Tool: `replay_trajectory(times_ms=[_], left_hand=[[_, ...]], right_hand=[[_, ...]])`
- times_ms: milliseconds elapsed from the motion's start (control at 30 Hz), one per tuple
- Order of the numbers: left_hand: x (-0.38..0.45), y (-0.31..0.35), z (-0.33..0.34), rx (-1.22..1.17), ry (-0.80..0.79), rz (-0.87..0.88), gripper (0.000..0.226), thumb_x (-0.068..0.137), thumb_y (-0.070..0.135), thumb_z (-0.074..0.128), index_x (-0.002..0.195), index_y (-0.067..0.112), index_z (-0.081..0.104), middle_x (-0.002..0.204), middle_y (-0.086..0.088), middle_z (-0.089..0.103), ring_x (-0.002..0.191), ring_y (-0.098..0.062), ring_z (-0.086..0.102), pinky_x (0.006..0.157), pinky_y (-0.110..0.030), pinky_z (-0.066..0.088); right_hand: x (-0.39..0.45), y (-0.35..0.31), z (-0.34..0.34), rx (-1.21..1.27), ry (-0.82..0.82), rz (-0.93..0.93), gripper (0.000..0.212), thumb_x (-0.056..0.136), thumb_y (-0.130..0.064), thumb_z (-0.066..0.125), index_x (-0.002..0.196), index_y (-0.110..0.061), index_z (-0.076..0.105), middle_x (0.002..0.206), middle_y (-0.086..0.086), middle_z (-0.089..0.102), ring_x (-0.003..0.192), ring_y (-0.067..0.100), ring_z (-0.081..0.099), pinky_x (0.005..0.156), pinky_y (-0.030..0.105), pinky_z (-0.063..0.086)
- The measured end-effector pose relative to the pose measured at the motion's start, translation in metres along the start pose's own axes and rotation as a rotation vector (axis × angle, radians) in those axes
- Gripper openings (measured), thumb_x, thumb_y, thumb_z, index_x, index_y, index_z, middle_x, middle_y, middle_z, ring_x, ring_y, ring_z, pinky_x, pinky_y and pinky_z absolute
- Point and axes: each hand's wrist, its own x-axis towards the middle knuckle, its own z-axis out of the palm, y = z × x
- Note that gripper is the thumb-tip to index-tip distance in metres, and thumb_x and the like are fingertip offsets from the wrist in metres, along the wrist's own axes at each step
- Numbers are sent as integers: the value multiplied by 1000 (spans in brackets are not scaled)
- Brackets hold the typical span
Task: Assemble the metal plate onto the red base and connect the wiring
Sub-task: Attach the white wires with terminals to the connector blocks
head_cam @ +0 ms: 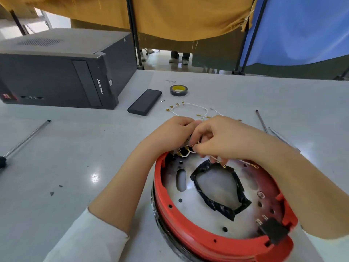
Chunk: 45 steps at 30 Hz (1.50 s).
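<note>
- working both hands together at the far rim of the red base, fingertips nearly touching each other.
- left hand: fingers curled closed, pinching something small at the black terminal block; what exactly sits in the pinch is hidden behind the fingers.
- right hand: fingers curled down, thumb and index closed on a thin white wire with brass ring terminals; wire runs under the palm and out toward the right rim.
- both forearms come in from the near edge, left one beside the base, right one crossing over its right side.
- red base sits on the grey table, directly below and just nearer than the hands; far rim touches the working area.
- metal plate lies flat inside the red ring, face up, round, so no clear long axis; the ring looks tipped slightly, near side lower.
- centre cutout of plate is edged with black tape; its longer span runs far-left to near-right.
- black connector block at the near-right rim.
- spare white wire loom with brass terminals lies on the table just beyond the hands.
- further back: black tape roll, dark flat power bank, lenovo pc case at far left.
- metal rod left of the hands, another thin rod to the right, both well apart from the base.
</note>
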Motion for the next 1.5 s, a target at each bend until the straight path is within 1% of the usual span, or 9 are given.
replay_trajectory(times_ms=[200,367,533,667,833,1000,1200,1400,1500], left_hand=[[3,-1,0,6,4,-9,40,99,41,49,67,21,62,55,9,52,48,-2,44,54,-20,37],[5,-3,0,24,3,-3,41,100,41,48,80,11,67,64,3,54,52,-4,43,58,-24,37],[3,-2,0,14,-4,-2,39,99,42,48,73,20,66,66,-2,58,53,-6,46,58,-25,38],[3,-2,0,8,3,-5,39,99,43,48,86,14,71,84,-13,69,65,-10,53,65,-26,43],[3,-2,0,16,-1,3,40,100,40,47,83,12,69,81,-12,68,66,-10,53,65,-25,43],[3,-2,-1,28,-3,8,40,100,41,47,80,15,69,76,-7,66,64,-8,53,65,-24,43],[2,-1,-1,35,-11,-7,39,100,42,47,86,15,71,90,-11,71,73,-12,57,72,-29,46],[0,1,-1,47,-9,-9,39,100,42,47,85,15,71,89,-12,71,74,-14,58,74,-33,49],[-1,1,-1,43,-14,-17,41,100,43,47,91,11,71,97,-18,70,81,-28,65,84,-43,52]], right_hand=[[-1,11,12,158,78,31,7,85,-12,67,80,-16,71,65,-2,71,48,8,63,42,20,47],[-1,16,10,187,121,26,7,79,-11,74,77,-17,72,64,3,72,50,12,66,47,21,50],[0,14,14,170,182,9,7,76,-14,77,75,-20,74,63,5,71,58,23,69,51,28,51],[3,13,14,153,207,9,9,74,-13,78,73,-21,73,64,6,72,61,24,70,57,30,52],[3,12,16,126,172,2,8,74,-14,78,71,-20,74,61,3,71,60,20,70,56,25,51],[5,14,18,112,189,-9,8,75,-18,77,69,-22,73,59,6,70,63,25,70,70,38,56],[5,14,17,142,181,5,9,74,-17,77,68,-21,73,57,7,69,49,21,63,54,26,46],[7,15,19,137,194,4,9,74,-19,77,68,-23,73,56,6,69,51,19,63,58,31,49],[7,14,20,111,222,10,11,73,-18,77,64,-23,72,55,5,68,53,21,66,60,29,51]])
